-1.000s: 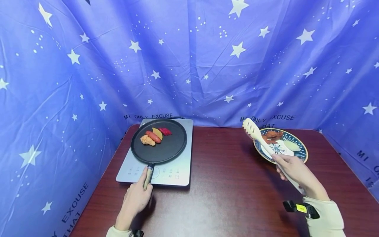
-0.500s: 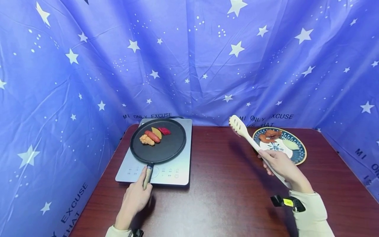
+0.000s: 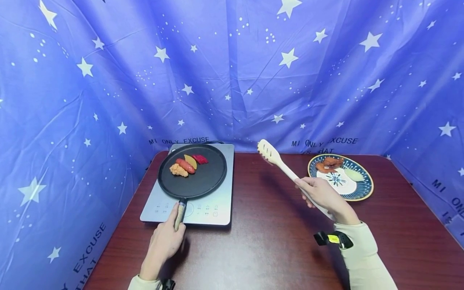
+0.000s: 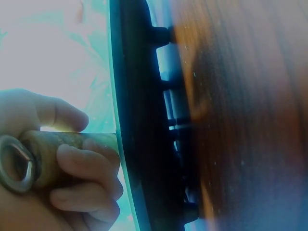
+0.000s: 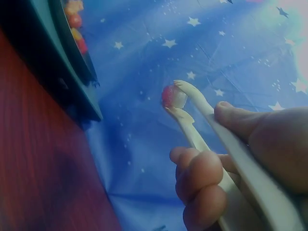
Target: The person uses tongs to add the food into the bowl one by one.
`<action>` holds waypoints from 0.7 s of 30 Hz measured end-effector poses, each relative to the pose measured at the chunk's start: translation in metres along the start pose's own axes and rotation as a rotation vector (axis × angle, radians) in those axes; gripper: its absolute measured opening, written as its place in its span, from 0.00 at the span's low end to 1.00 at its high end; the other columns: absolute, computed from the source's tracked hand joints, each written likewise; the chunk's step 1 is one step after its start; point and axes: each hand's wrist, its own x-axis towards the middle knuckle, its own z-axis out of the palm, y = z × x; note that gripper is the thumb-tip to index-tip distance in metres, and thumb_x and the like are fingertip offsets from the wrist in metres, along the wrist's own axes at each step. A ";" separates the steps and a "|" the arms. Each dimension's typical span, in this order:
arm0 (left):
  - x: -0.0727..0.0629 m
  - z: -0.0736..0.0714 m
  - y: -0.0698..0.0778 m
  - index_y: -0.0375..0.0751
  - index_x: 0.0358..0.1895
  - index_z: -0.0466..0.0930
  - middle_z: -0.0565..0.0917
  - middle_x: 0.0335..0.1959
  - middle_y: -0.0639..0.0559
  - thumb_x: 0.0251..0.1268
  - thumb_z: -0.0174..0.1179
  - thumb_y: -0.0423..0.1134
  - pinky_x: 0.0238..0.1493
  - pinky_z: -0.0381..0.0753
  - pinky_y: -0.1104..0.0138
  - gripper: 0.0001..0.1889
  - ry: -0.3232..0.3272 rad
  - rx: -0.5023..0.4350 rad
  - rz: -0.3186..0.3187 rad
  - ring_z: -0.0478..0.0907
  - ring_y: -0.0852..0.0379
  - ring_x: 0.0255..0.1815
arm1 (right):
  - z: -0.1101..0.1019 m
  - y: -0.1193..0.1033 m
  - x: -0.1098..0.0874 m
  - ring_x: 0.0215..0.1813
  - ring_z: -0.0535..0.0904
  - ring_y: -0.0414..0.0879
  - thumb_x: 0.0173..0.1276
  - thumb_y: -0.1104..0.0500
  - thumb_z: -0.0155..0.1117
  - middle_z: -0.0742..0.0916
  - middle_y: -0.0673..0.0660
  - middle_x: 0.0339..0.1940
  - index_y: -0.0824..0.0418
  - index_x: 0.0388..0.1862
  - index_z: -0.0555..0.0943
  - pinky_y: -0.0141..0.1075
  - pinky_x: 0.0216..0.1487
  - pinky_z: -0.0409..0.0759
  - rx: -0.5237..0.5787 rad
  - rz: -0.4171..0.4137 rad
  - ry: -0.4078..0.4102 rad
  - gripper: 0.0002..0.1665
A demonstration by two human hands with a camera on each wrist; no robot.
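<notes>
Held piece [image 5: 172,96]: small, red and whitish, pinched between the tips of the tongs [image 3: 288,171], in the air between plate [image 3: 365,192] and pan [image 3: 210,175]

Shift: over the last second the tongs had swung leftward from beside the plate toward the pan, while left hand and pan had stayed put; judging by this, the piece was partway through being moved, over neither plate nor pan

Right hand [image 3: 323,196]: closed on the tongs, thumb against one arm and curled fingers against the other, squeezing them until only the piece kept the tips apart

Left hand [image 3: 164,243]: wrapped round the pan's handle [image 3: 180,217], one finger stretched along it, the others curled beneath

Pan contents: crumbly tan piece [image 3: 178,170], sausage [image 3: 185,165], yellow slice [image 3: 191,162] and red piece [image 3: 200,159], side by side left of centre

Cooktop [image 3: 222,198]: silver, beneath the pan

Plate contents: brown pieces [image 3: 330,163] and a pale oval piece [image 3: 354,174]

Surroundings: dark red table [image 3: 272,249], starry blue curtain [image 3: 232,60] behind
</notes>
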 end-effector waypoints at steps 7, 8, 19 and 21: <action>0.000 0.000 0.000 0.48 0.74 0.55 0.81 0.37 0.33 0.58 0.51 0.42 0.23 0.70 0.56 0.37 0.014 0.003 0.010 0.72 0.49 0.22 | 0.017 -0.014 0.013 0.13 0.73 0.46 0.71 0.44 0.51 0.77 0.57 0.17 0.66 0.35 0.79 0.39 0.16 0.72 0.033 -0.033 -0.055 0.25; 0.000 -0.001 0.000 0.48 0.74 0.55 0.81 0.38 0.32 0.58 0.51 0.42 0.24 0.71 0.55 0.37 0.020 0.004 0.014 0.73 0.48 0.23 | 0.019 -0.016 0.015 0.13 0.73 0.46 0.71 0.44 0.51 0.77 0.57 0.17 0.66 0.34 0.79 0.39 0.15 0.72 0.031 -0.043 -0.062 0.25; -0.001 -0.002 0.000 0.49 0.74 0.54 0.80 0.41 0.31 0.59 0.51 0.42 0.25 0.71 0.54 0.37 0.002 0.003 -0.001 0.76 0.47 0.26 | 0.050 -0.041 0.038 0.12 0.73 0.45 0.72 0.47 0.52 0.78 0.57 0.16 0.61 0.29 0.79 0.40 0.16 0.74 -0.012 -0.106 -0.109 0.20; -0.001 -0.001 -0.001 0.49 0.74 0.54 0.80 0.41 0.31 0.59 0.51 0.42 0.25 0.71 0.54 0.37 0.003 0.002 0.002 0.76 0.47 0.26 | 0.055 -0.046 0.042 0.12 0.73 0.45 0.72 0.48 0.52 0.78 0.56 0.16 0.60 0.29 0.79 0.40 0.16 0.74 -0.023 -0.108 -0.112 0.20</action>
